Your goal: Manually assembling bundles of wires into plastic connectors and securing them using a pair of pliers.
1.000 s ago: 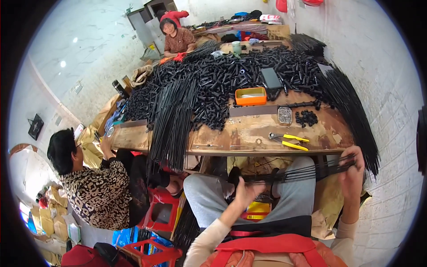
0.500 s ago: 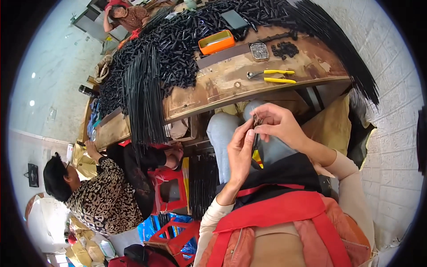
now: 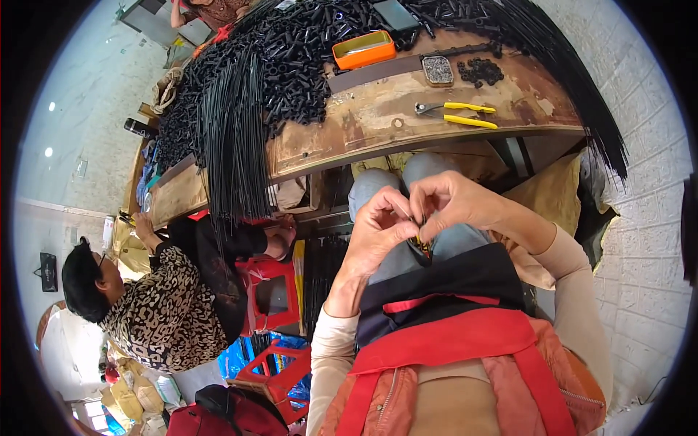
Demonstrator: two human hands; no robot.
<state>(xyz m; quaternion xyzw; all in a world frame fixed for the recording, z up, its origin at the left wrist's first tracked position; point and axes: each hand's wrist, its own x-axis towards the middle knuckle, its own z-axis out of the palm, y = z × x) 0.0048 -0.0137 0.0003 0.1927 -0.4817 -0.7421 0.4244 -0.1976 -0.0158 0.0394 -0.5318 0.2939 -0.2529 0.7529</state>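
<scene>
My left hand [image 3: 371, 236] and right hand [image 3: 454, 205] meet above my knees, fingers pinched together. Between the fingertips is a small dark piece [image 3: 417, 221], mostly hidden and too small to name. Just below it, a yellow and red patch [image 3: 424, 249] shows against my lap; what it belongs to is unclear. Cutting pliers with yellow handles [image 3: 470, 122] lie spread on the wooden bench [image 3: 349, 156] beyond my hands. Farther back on the bench are a small clear box [image 3: 439, 84] of tiny metal bits and a cluster of black rings [image 3: 480, 71].
A heap of black tubular parts [image 3: 298, 80] covers the bench's far left. Bundles of thin black rods [image 3: 233, 145] overhang its front edge. An orange box [image 3: 366, 60] stands behind. A co-worker [image 3: 163, 305] sits at left by a red stool [image 3: 269, 294]; another person [image 3: 214, 13] is across the bench.
My hands have come slightly nearer to me, the fingers regripping around the small piece with the thumbs lower. The whole view has shifted slightly; the pliers and boxes remain in place on the bench.
</scene>
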